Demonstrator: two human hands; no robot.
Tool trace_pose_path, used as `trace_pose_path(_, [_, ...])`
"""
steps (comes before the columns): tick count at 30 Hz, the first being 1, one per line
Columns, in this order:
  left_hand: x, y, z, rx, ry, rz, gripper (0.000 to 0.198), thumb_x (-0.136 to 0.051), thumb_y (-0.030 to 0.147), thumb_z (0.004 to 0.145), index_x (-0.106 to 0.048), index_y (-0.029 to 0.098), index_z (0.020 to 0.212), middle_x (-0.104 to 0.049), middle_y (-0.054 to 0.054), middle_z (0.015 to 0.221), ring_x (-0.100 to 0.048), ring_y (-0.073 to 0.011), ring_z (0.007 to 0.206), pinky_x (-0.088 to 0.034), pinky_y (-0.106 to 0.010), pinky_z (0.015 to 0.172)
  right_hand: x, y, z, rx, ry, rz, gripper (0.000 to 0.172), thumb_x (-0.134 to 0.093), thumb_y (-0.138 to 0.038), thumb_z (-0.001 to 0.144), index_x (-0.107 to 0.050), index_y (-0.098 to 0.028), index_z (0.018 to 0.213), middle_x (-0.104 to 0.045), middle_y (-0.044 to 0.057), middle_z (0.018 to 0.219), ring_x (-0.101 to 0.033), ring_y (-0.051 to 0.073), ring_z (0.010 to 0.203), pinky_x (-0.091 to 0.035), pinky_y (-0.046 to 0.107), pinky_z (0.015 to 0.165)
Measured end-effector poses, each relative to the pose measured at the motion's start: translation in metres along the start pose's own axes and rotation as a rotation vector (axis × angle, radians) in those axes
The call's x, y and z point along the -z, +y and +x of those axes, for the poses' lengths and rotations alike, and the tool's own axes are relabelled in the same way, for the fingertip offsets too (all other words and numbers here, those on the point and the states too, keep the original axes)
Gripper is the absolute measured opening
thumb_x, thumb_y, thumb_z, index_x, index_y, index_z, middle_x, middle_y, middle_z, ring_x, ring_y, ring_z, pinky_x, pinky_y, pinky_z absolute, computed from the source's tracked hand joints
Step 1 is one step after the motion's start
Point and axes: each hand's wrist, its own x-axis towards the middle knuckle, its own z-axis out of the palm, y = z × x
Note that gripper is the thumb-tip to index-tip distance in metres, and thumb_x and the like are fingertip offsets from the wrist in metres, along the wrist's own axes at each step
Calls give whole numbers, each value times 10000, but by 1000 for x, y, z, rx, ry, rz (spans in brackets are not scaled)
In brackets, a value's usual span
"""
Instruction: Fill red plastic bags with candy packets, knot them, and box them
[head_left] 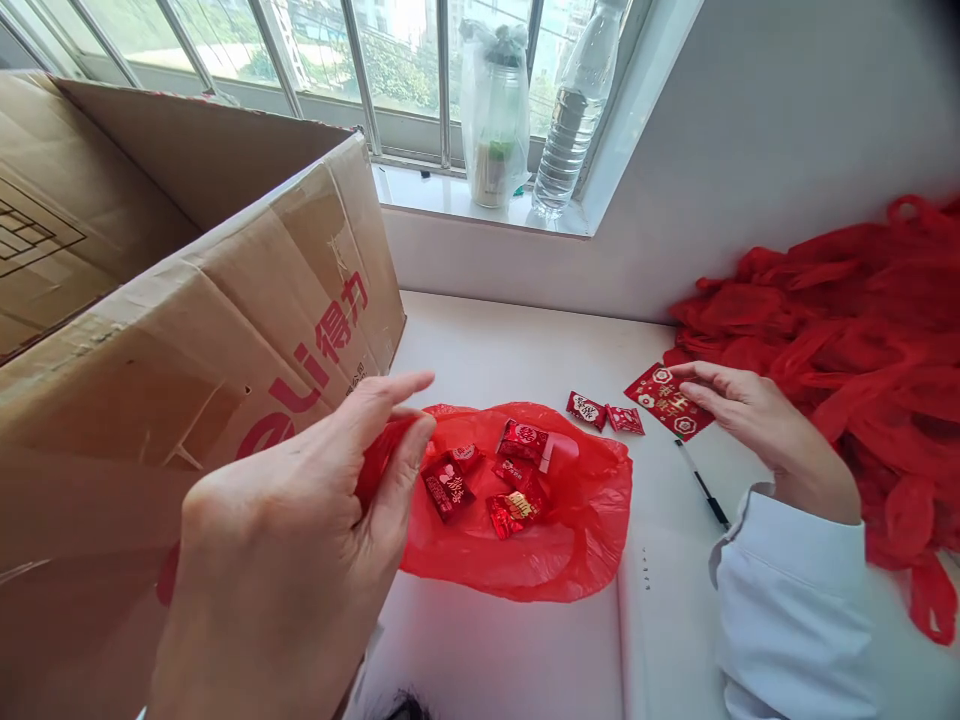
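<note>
My left hand (300, 510) pinches the left rim of a thin red plastic bag (577, 560), which lies spread on the white table. Several red-wrapped sweets (514, 512) rest inside it. Over on the right, my right hand (739, 410) grips the edge of a red card (670, 403) with gold and white print, between thumb and fingers. Two small wrapped sweets (585, 410) lie on the table just left of that card. Below the card is a black-and-clear pen (701, 485), close to my right sleeve.
A large open cardboard box (300, 260) takes up the left side. A heap of red plastic bags (825, 290) lies against the wall at right. On the windowsill stand a clear water bottle (570, 130) and a bagged jar (495, 130), in front of metal bars.
</note>
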Motion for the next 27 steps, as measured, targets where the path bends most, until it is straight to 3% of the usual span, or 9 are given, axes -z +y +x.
trace_pose_path(4, [3,1,0,69,-119,-47,435,-551,367,862,-486,339,1291,-696,53,1002,-687,-166,761,-495,-263,628,-15,4,11,85,-229,55,355,-484,-402,848,-685,-192,1052,-703,72,994,-642,221,898,-500,319,782])
trace_pose_path(7, [3,-1,-1,5,-30,-10,363,-527,446,858,-567,371,1211,-682,64,1054,-675,-171,783,-491,-295,662,-20,-7,11,102,-297,49,309,-505,-403,831,-715,-217,961,-715,53,901,-649,227,837,-501,324,746])
trace_pose_path(10, [2,-5,-3,-60,14,5,271,-522,450,869,-619,382,1113,-700,111,1018,-679,-144,808,-473,-271,698,-19,-14,8,84,-258,61,344,-473,-427,868,-682,-235,1062,-702,43,1018,-640,228,915,-487,330,789])
trace_pose_path(13, [3,-5,-5,-65,19,-7,184,-549,405,872,-637,377,1030,-712,154,816,-656,-93,624,-441,-241,601,-15,-13,6,47,-171,117,364,-475,-468,887,-645,-257,1130,-680,27,1089,-628,216,958,-475,318,806])
trace_pose_path(19, [6,2,-5,21,35,-53,282,-549,386,872,-602,394,1149,-676,122,671,-562,-114,462,-396,-277,555,-12,-22,-4,63,-171,160,367,-493,-526,887,-648,-266,1096,-679,14,1053,-621,202,922,-458,296,758])
trace_pose_path(22, [5,4,-3,-25,46,-75,336,-553,353,872,-578,359,1207,-715,110,837,-601,-111,531,-436,-272,608,-11,-33,-10,88,-168,168,349,-477,-502,903,-652,-254,1075,-683,17,1041,-626,201,905,-458,297,749])
trace_pose_path(25, [5,5,-2,-125,46,-112,351,-547,310,881,-580,286,1229,-683,102,1118,-681,-109,824,-470,-225,774,-9,-37,-13,101,-159,164,332,-483,-481,902,-657,-249,1065,-688,17,1033,-627,207,923,-460,298,758])
trace_pose_path(27, [5,6,-3,-149,39,-137,339,-548,294,885,-591,269,1221,-665,105,1169,-671,-110,941,-464,-202,841,-8,-36,-12,95,-142,150,329,-493,-481,895,-660,-254,1064,-689,13,1045,-624,205,940,-460,292,765])
